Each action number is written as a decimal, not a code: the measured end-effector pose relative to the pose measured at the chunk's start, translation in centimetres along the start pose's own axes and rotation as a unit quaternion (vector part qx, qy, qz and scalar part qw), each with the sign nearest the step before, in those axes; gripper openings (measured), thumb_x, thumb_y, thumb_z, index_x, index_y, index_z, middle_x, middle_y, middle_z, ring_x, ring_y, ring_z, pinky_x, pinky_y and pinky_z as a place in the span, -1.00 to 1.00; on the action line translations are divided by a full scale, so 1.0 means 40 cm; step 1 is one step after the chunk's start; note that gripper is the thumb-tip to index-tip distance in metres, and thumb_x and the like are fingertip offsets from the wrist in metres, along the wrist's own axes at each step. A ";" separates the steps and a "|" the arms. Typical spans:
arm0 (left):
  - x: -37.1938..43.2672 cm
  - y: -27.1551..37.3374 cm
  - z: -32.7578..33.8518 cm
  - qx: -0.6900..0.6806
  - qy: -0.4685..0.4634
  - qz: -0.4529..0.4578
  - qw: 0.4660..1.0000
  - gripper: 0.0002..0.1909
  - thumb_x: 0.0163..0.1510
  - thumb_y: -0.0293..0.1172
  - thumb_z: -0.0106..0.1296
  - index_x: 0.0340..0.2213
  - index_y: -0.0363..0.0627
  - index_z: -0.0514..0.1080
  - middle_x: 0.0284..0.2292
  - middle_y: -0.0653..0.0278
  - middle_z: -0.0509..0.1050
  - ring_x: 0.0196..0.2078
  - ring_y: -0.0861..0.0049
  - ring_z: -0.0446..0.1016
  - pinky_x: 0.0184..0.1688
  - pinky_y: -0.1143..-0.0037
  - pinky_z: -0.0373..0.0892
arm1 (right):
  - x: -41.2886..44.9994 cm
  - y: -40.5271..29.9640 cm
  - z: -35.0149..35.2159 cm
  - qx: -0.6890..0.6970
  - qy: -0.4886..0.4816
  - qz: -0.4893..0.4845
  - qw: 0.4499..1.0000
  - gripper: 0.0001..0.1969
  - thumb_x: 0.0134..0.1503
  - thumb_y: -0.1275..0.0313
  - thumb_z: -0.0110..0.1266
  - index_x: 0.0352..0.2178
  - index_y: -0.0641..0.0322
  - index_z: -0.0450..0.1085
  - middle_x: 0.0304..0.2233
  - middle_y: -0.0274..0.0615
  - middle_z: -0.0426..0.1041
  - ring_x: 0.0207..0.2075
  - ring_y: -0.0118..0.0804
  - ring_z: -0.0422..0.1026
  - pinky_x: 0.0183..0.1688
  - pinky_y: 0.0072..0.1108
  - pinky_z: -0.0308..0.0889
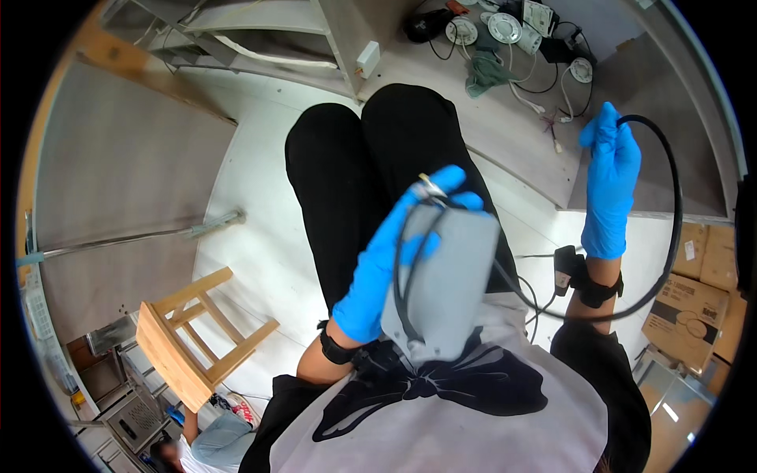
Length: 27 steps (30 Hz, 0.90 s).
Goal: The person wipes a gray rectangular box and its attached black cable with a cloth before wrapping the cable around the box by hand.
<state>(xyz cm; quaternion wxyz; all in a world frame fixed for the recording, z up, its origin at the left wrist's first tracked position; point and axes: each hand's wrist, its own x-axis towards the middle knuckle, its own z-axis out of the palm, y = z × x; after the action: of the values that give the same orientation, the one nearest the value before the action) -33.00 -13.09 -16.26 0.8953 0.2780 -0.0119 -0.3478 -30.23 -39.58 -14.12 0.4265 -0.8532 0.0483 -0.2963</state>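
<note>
My left hand (pixel 378 266), in a blue glove, grips a flat grey box (pixel 449 284) above my lap. Thin black leads loop over the box's face, and a small metal-coloured connector (pixel 430 187) shows at my left fingertips. Out to the right, my right hand (pixel 609 183), also gloved in blue, pinches a thick black cable (pixel 671 177). From there the cable bends down in a wide loop and runs back behind the grey box. The cable's end inside my right fingers is hidden.
On the low shelf (pixel 426 83) ahead lie white round devices (pixel 504 28), tangled cords and a green cloth glove (pixel 488 71). A wooden stool (pixel 177 349) is tipped over at left, near a seated person (pixel 213 443). Cardboard boxes (pixel 686 319) stand at right.
</note>
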 end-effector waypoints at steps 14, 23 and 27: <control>-0.002 0.160 -0.096 0.092 0.203 0.327 0.919 -0.46 0.08 -0.21 -0.16 0.03 -0.27 0.13 -0.03 0.05 0.27 -0.11 0.12 0.36 -0.06 0.32 0.35 | -0.084 -0.116 0.069 -0.223 0.109 -0.081 0.965 -0.27 -0.13 0.41 0.21 0.07 0.23 0.03 0.03 -0.02 0.17 0.04 -0.03 0.18 0.11 -0.43 0.02; -0.003 0.244 -0.181 -0.151 0.086 0.367 0.914 -0.58 0.12 -0.29 -0.21 -0.06 -0.34 0.19 -0.11 -0.02 0.32 -0.04 0.19 0.30 0.10 0.26 0.17 | -0.170 -0.188 0.074 -0.283 -0.050 -0.375 0.881 -0.74 -0.17 0.28 0.26 -0.65 0.15 0.33 -0.70 -0.35 0.18 -0.61 -0.37 0.23 -0.56 -0.61 0.14; -0.001 0.299 -0.200 -0.081 0.080 0.423 0.899 -0.54 0.14 -0.26 -0.30 -0.02 -0.33 0.13 -0.02 -0.08 0.21 0.05 0.11 0.20 0.15 0.01 -0.01 | -0.167 -0.155 0.074 -0.274 -0.076 -0.391 0.875 -0.48 -0.20 0.39 0.26 -0.85 0.05 -0.05 -0.77 -0.32 -0.04 -0.72 -0.32 0.02 -0.63 -0.56 -0.09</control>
<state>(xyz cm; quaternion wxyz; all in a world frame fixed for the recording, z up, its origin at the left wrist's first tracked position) -23.94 -1.92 -16.95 0.9754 0.2002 -0.0282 0.0876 -35.13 -31.36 -13.90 0.0275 -0.9051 -0.2427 -0.3482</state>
